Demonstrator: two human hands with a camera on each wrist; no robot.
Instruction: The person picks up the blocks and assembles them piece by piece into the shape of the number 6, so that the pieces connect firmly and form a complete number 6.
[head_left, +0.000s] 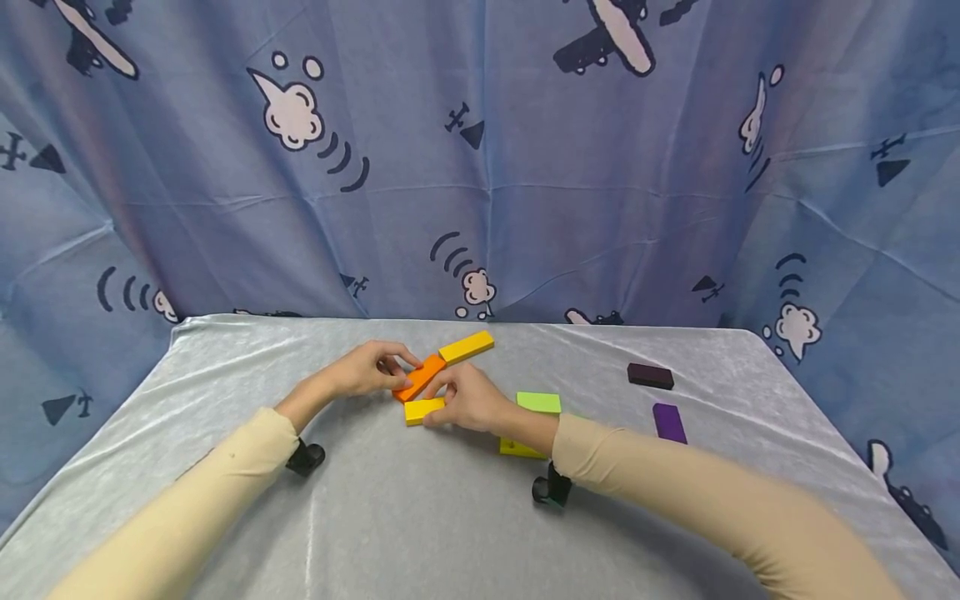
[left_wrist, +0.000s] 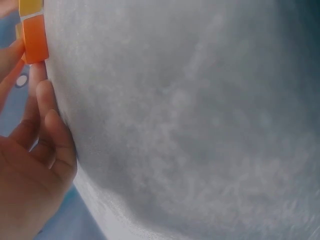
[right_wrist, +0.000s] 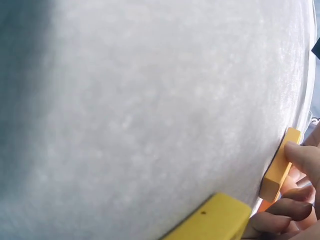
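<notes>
My left hand (head_left: 366, 369) pinches an orange rectangular block (head_left: 426, 375) that lies slanted on the cloth. In the left wrist view, the thumb and a finger meet the lower end of the orange block (left_wrist: 36, 42). My right hand (head_left: 472, 402) grips a short-looking amber block (head_left: 420, 411), partly covered by the fingers, beside the orange block's near end. The right wrist view shows the thumb pressed on this amber block (right_wrist: 280, 167). A yellow block (head_left: 467, 346) lies slanted at the orange block's far end, its near corner right at it.
A light green block (head_left: 538, 402) and a yellow block (head_left: 521, 449) lie by the right wrist, partly behind the arm. Farther right are a black block (head_left: 650, 376) and a purple block (head_left: 669, 423). Grey cloth (head_left: 390, 517) covers the table; a patterned blue curtain (head_left: 420, 167) hangs behind.
</notes>
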